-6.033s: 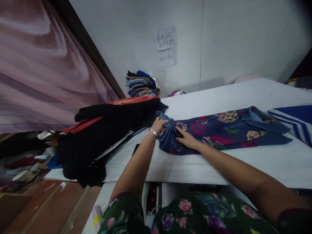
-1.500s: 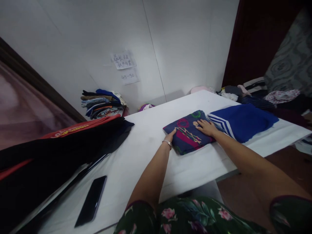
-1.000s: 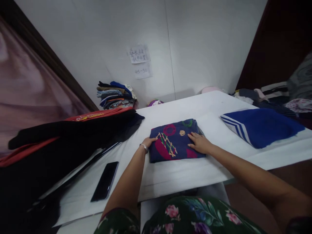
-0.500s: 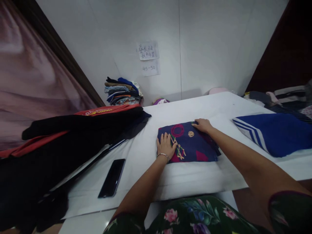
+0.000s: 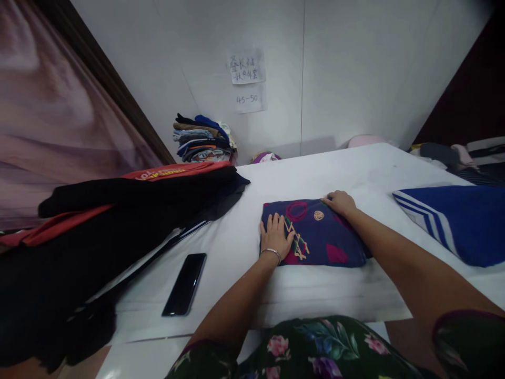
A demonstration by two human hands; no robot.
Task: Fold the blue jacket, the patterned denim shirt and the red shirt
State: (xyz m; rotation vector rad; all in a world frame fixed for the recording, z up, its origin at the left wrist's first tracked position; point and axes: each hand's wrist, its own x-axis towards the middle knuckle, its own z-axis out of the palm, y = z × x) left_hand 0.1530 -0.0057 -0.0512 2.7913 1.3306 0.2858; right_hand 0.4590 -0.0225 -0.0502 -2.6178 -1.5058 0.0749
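Garment of magenta-patterned navy fabric [image 5: 325,239], folded into a flat rectangle, lies on the white cloth-covered table [image 5: 300,181]. The left hand [image 5: 275,238] rests on its left side, fingers spread; the right hand [image 5: 341,202] touches its far right corner, fingers bent, though whether gripping I cannot tell. Rightward lies a blue white-striped garment [image 5: 469,221]; leftward, a black rectangular phone [image 5: 184,284], then heaped black and red clothes [image 5: 134,221].

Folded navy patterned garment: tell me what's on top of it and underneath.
The left hand lies on top of the navy patterned garment, and the right hand touches its far right corner. It rests on the white tabletop; anything else beneath it is hidden.
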